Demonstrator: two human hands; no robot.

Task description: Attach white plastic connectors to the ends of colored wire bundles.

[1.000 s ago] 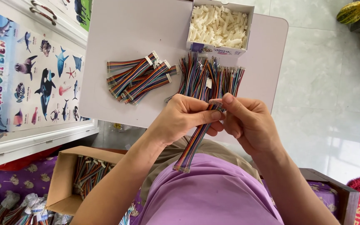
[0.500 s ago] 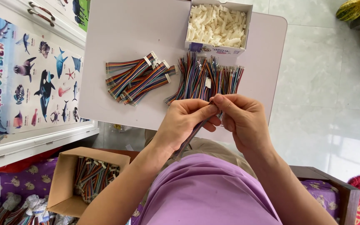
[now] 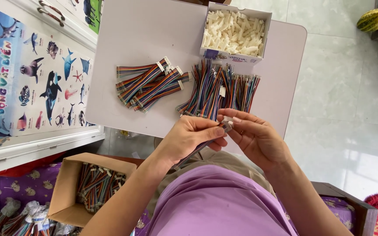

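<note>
Pinching a white connector [image 3: 227, 125], the left hand [image 3: 189, 139] and right hand [image 3: 257, 139] meet, fingers curled, above the table [image 3: 154, 30].

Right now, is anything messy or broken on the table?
Nothing looks broken or spilled. The finished cables lie crisscrossed in a loose heap, and the bare wires fan out unevenly. The white connectors stay inside their box. Both hands, left hand and right hand, pinch one wire strip together.
</note>
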